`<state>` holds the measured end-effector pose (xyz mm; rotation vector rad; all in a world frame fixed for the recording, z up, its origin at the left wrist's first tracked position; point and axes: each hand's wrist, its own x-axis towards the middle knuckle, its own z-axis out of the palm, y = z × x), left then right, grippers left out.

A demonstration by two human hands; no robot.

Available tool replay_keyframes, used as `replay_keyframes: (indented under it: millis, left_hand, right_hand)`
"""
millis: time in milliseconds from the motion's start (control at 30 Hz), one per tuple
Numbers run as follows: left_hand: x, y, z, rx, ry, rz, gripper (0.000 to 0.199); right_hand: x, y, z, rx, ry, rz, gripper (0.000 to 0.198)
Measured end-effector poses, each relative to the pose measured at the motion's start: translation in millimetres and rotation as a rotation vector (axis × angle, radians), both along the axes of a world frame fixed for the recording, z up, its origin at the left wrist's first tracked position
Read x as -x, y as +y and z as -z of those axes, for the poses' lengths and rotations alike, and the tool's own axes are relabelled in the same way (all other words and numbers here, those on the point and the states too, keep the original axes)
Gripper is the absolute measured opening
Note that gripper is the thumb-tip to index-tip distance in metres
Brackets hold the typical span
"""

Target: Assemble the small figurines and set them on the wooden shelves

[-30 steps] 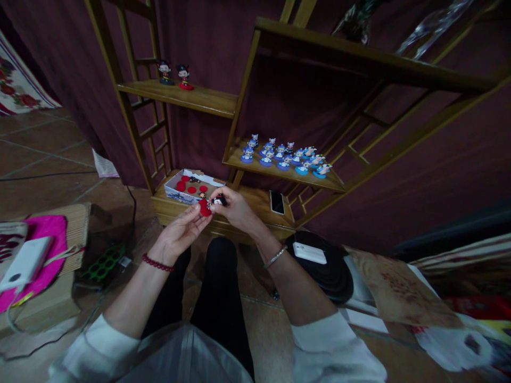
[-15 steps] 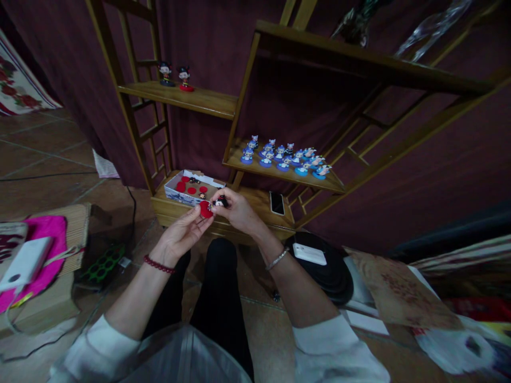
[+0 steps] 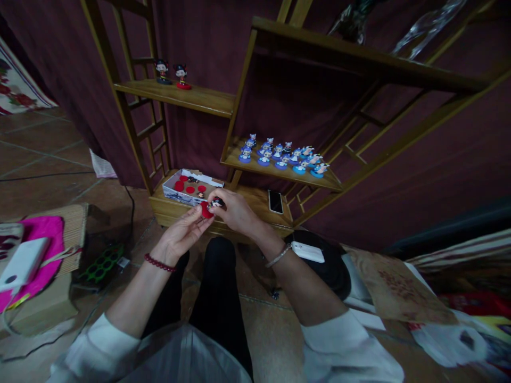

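Observation:
My left hand (image 3: 184, 229) pinches a round red base (image 3: 206, 210) by its edge. My right hand (image 3: 235, 211) grips a small dark-haired figurine (image 3: 216, 202), its lower end against the red base; whether the two are joined I cannot tell. Just beyond my hands is an open box (image 3: 181, 197) holding several red round bases (image 3: 190, 190) and small figurine parts (image 3: 200, 195). On the upper left shelf stand two figurines, one on a dark base (image 3: 162, 72) and one on a red base (image 3: 182, 77).
Several blue and purple figurines (image 3: 281, 161) stand in rows on the middle shelf (image 3: 255, 168). A phone (image 3: 275, 202) lies on the lower shelf. To the right, a white device (image 3: 307, 252) rests on a round black object (image 3: 337, 271). At left, a white power bank (image 3: 24, 264) lies on pink cloth.
The figurine in my right hand has tilted slightly against the red base, and my right wrist has turned a little. The whole view has shifted slightly.

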<state>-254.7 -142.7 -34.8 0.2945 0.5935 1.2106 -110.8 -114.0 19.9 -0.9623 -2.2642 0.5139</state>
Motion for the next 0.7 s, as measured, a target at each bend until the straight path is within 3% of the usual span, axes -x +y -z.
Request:
replay_keyframes:
  millis: [200,400,700]
  left_hand:
    - [-5.8,1.0,4.4,0.019,-0.062,0.015,0.011]
    - [-7.8,-1.7,6.0,0.065,-0.081,0.043,0.011]
    - [-10.9,-1.7,9.3,0.019,-0.082,0.072,0.013]
  right_hand:
    - [0.2,3.4,-1.3,-0.015,-0.142,-0.043,0.019]
    - [-3.4,3.6,-7.8,-0.085,-0.293,-0.219,0.017]
    - [-10.7,3.2,-16.1,-0.051,-0.277,-0.279,0.020]
